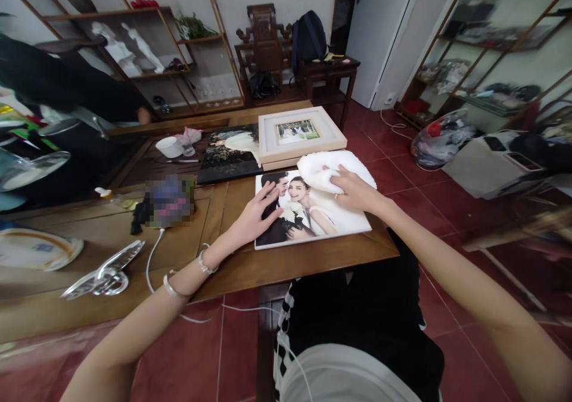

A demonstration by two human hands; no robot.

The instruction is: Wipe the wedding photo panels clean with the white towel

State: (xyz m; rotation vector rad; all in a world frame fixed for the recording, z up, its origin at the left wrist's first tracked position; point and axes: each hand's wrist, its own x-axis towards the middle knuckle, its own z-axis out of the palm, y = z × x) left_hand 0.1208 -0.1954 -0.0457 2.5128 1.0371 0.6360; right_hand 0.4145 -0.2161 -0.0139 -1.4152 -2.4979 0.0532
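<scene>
A photo panel (319, 220) with a printed picture of a couple lies flat at the near right of the wooden table. My left hand (257, 214) rests on its left part, fingers spread. In my right hand (353, 189) is a white fluffy cloth (337, 167), gripped from above and touching the panel's upper right corner. Directly behind the panel are stacked light wooden picture frames (268, 122), the top one with a small photo inside. A dark photo panel (232, 152) lies to their left.
On the wooden table (214, 259), a white cup (170, 146), a shiny silver object (105, 274), a cable and a blurred-out item stand to the left. Behind are a carved chair (266, 44) and a backpack (309, 39). A plastic bag (435, 140) sits on the floor at right.
</scene>
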